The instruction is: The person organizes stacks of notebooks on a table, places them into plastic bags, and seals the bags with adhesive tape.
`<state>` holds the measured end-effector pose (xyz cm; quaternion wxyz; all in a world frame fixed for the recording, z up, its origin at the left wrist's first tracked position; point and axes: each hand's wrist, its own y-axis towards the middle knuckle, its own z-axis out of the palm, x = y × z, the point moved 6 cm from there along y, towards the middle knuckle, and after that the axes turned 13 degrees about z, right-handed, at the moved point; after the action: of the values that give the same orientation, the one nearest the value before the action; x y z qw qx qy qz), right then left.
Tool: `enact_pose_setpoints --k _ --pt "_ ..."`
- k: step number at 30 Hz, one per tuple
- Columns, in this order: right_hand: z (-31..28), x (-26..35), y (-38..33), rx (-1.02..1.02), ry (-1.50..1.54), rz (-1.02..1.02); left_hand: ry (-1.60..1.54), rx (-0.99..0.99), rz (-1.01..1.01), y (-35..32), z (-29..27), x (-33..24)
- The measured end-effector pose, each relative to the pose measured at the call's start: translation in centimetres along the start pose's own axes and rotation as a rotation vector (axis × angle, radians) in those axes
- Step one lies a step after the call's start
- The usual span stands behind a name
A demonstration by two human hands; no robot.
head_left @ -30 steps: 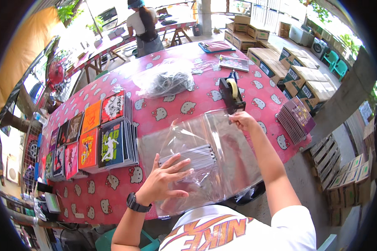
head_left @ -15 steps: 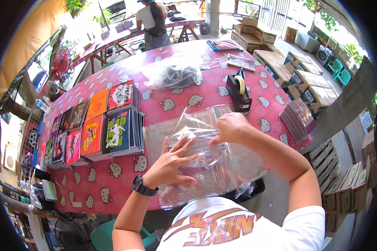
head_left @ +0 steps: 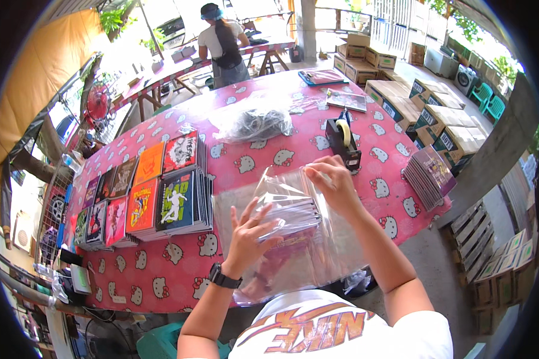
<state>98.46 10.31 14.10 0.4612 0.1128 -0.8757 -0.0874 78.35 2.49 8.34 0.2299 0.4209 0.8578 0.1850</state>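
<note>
Clear, crinkled plastic bag [head_left: 293,239] lies on the pink table [head_left: 245,167], just this side of the tape dispenser [head_left: 345,141], a stack of notebooks [head_left: 293,212] showing through it. Left hand [head_left: 248,236] presses on it, fingers spread; right hand [head_left: 332,182] pinches the bag's top edge beside the dispenser.

clear plastic bag [head_left: 293,239] at table's near edge; brown cartons [head_left: 437,119] stacked far right, w/ dark labels.
</note>
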Motion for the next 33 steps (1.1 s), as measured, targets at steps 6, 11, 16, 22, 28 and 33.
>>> enact_pose_setpoints --k 6,11,16,22,28,33 --pt "6.4 -1.2 -0.3 0.527 0.492 0.105 -0.08 -0.346 -0.332 -1.5 -1.9 1.6" --pt "2.6 3.2 -2.4 0.647 0.694 -0.128 -0.498 -0.204 -0.396 -1.2 -1.1 2.9" --pt "3.3 1.8 -4.2 0.361 -0.076 -0.384 -0.288 -0.177 -0.257 -0.7 -1.8 2.1" --pt "3.9 2.1 -5.5 0.275 -0.086 -0.358 -0.893 -0.516 -0.277 -1.0 -3.8 3.2" --pt "5.4 1.4 -6.6 0.256 -0.194 -0.524 -0.258 -0.279 -0.052 -0.8 -3.1 2.9" --pt "5.0 1.2 -7.0 0.174 -0.189 -0.514 -0.065 -0.351 -0.056 -0.1 -5.5 1.2"
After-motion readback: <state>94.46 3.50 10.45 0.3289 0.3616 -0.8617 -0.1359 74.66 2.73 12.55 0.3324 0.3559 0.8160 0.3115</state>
